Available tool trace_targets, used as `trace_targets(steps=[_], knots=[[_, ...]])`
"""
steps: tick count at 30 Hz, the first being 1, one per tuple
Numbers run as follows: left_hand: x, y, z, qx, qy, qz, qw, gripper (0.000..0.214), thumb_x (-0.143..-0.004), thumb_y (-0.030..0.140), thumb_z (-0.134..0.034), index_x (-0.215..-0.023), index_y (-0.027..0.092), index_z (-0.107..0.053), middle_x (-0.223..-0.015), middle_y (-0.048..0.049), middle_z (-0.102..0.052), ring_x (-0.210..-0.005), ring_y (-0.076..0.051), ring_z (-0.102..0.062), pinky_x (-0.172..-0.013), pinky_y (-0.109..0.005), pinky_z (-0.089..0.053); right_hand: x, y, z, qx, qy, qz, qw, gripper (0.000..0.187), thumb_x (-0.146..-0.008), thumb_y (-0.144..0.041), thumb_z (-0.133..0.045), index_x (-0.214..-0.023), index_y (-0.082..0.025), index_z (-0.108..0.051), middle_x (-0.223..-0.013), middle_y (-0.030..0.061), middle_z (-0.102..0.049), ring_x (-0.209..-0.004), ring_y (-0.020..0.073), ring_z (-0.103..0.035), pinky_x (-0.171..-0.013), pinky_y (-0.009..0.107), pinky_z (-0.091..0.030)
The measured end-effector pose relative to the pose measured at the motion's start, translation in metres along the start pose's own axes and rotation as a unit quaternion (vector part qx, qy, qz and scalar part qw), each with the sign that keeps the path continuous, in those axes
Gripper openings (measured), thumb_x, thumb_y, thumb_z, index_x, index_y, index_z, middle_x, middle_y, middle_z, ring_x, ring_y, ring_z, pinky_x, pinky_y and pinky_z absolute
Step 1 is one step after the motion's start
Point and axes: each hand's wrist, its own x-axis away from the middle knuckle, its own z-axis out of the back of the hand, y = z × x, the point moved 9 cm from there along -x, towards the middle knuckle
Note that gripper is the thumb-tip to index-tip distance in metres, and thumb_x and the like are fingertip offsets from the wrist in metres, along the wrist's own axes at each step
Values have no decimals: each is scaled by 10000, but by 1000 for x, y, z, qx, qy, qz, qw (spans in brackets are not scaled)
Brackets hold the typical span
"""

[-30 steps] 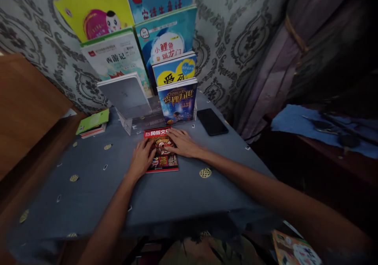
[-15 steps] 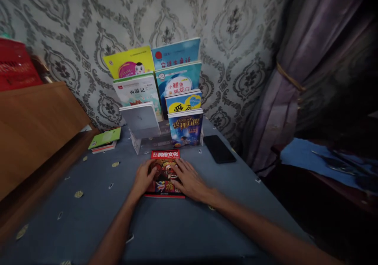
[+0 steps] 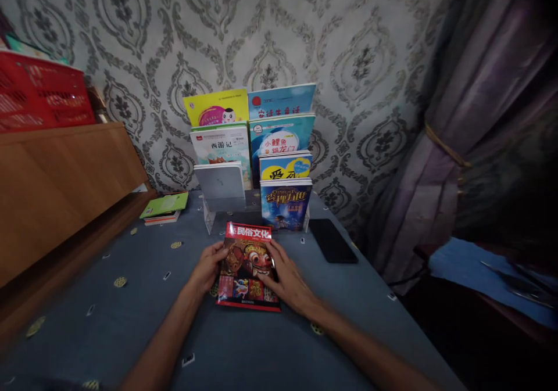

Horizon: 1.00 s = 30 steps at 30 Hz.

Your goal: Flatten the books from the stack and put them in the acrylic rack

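Observation:
A red-bordered paperback book (image 3: pixel 248 269) with a painted mask on its cover is between my hands. Its top edge looks slightly raised off the table. My left hand (image 3: pixel 210 268) grips the left edge, thumb on the cover and the other fingers partly hidden at the side. Along the right edge, my right hand (image 3: pixel 288 277) holds the book with its thumb over the cover. Just behind it stands a clear acrylic book rack (image 3: pixel 209 219). A blue book (image 3: pixel 285 208) fills the rack's front right, and a plain grey-white book (image 3: pixel 220 182) its front left.
Taller books, among them a yellow one (image 3: pixel 215 105), rise at the rack's back. A black phone-like slab (image 3: pixel 332 241) lies right of the rack. A small book stack (image 3: pixel 164 206) is at left, near a wooden cabinet (image 3: pixel 65 187) bearing a red basket (image 3: pixel 43 92). A curtain hangs at right.
The hands have gone from lying over the cover to gripping the book's sides. The book's top edge has tipped up a little. The camera view has shifted.

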Motion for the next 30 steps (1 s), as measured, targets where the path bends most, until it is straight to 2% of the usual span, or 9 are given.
trace_targets(steps=[2, 5, 7, 10, 14, 18, 23, 27, 30], knots=[[1, 5, -1, 15, 4, -4, 1000, 496, -573, 269, -912, -1003, 141, -701, -924, -67, -784, -747, -192, -737, -711, -287, -586, -3, 9, 6, -62, 41, -28, 997, 784, -894, -453, -585, -1568, -218, -260, -1529, 165, -451, -1340, 326, -524, -1112, 544, -449], [3, 10, -1, 28, 10, -15, 999, 482, -573, 259, -905, -1001, 156, -707, -909, -57, -787, -733, -182, -734, -704, -268, -578, -9, 20, 7, -175, 49, -55, 982, 685, -867, -448, -594, -1476, -199, -401, -1172, 133, -695, -981, 303, -700, -895, 524, -586], [5, 13, -4, 25, 9, -23, 999, 465, -586, 264, -888, -1003, 160, -710, -905, -56, -787, -739, -185, -734, -700, -262, -570, -13, 22, 4, -249, 31, -71, 965, 582, -836, -450, -603, -1355, -205, -509, -931, 71, -719, -781, 267, -704, -694, 455, -626], [7, 16, -6, 13, 17, -33, 999, 408, -602, 250, -829, -985, 160, -721, -895, -53, -785, -752, -191, -734, -700, -260, -561, -17, 24, 5, -349, 33, -124, 928, 510, -764, -453, -638, -1221, -238, -562, -857, 29, -688, -683, 224, -675, -479, 332, -579], [3, 27, -3, -12, 69, -61, 996, 305, -593, 227, -698, -891, 168, -728, -845, -37, -777, -738, -186, -720, -674, -253, -547, -28, 10, 14, -421, 46, -152, 893, 449, -722, -414, -661, -1131, -257, -560, -947, 46, -704, -817, 237, -701, -533, 315, -602], [-4, 56, -9, -40, 98, -140, 985, 278, -648, 331, -685, -867, 164, -721, -859, -42, -770, -826, -214, -720, -725, -280, -555, -52, -17, 28, -390, 59, -88, 915, 312, -776, -396, -580, -1049, -248, -546, -1053, 81, -698, -912, 261, -697, -629, 368, -630], [-3, 100, -19, -66, 129, -272, 951, 565, -811, 660, -630, -969, 127, -728, -904, -67, -762, -949, -238, -701, -825, -322, -566, -77, -45, 43, -299, 156, 2, 941, 185, -876, -394, -479, -957, -241, -542, -976, 70, -674, -884, 248, -650, -727, 381, -600], [-10, 121, -8, -63, 180, -316, 929, 623, -847, 728, -555, -979, 148, -741, -951, -67, -766, -996, -223, -698, -866, -305, -567, -88, -69, 47, -229, 221, 40, 947, 228, -959, -437, -400, -909, -253, -524, -808, 24, -623, -765, 212, -594, -688, 319, -517], [-22, 124, 6, -42, 206, -323, 923, 622, -863, 730, -526, -1012, 169, -748, -1066, -68, -769, -1070, -213, -692, -945, -304, -546, -95, -82, 41, -189, 240, 39, 951, 296, -994, -493, -357, -872, -259, -492, -747, -5, -586, -705, 194, -568, -665, 293, -449]])
